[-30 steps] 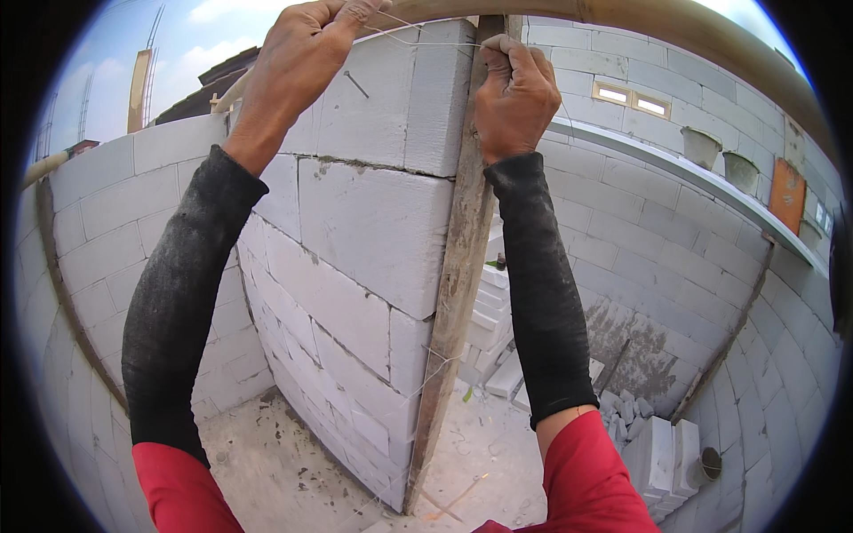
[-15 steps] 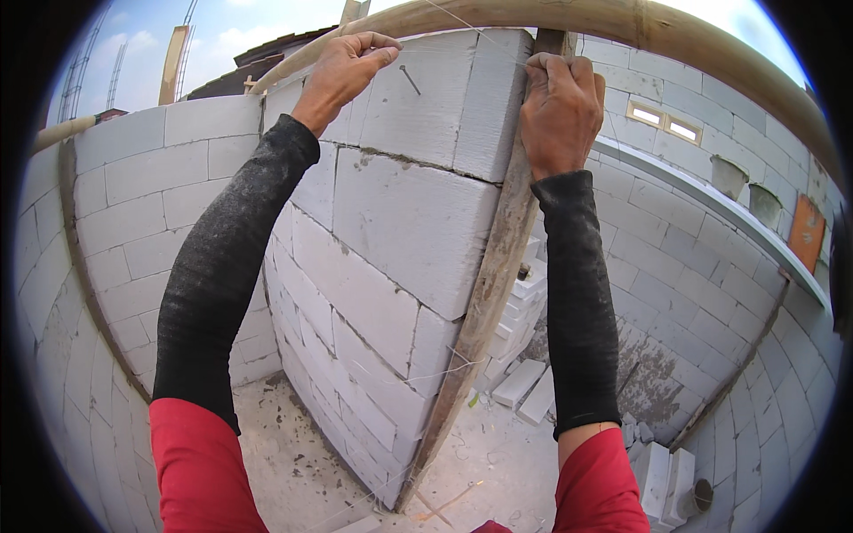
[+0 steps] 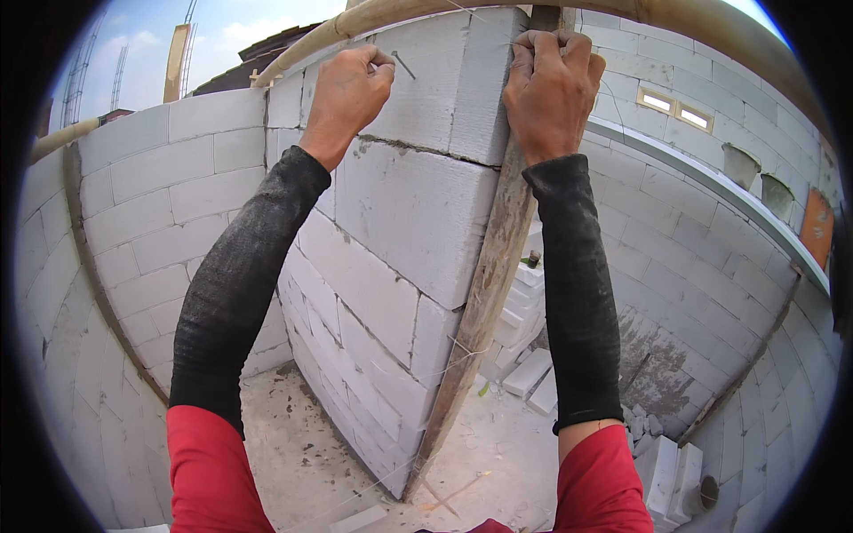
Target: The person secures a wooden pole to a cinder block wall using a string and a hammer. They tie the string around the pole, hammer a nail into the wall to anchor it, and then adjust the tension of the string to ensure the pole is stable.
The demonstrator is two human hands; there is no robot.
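Wall end stands edge-on, weathered timber post (image 3: 487, 266) along it, bare concrete floor (image 3: 293, 444) open either side; round pole (image 3: 604, 11) crosses close overhead. Pale, chalky blocks (image 3: 418, 213), rough joints. Thin string (image 3: 465, 10) slants down toward right hand (image 3: 553, 93), bunched at the post top, apparently pinching it. Left hand (image 3: 348, 96) has fingertips pressed together; cannot tell on what. Those tips, above the steel nail (image 3: 404, 66) half a second ago, now sit level beside it.

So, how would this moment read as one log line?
left hand: pinched, near nail; right hand: pinched, by wooden post; grip contents: unclear; beside: white block wall; top of view: round pole
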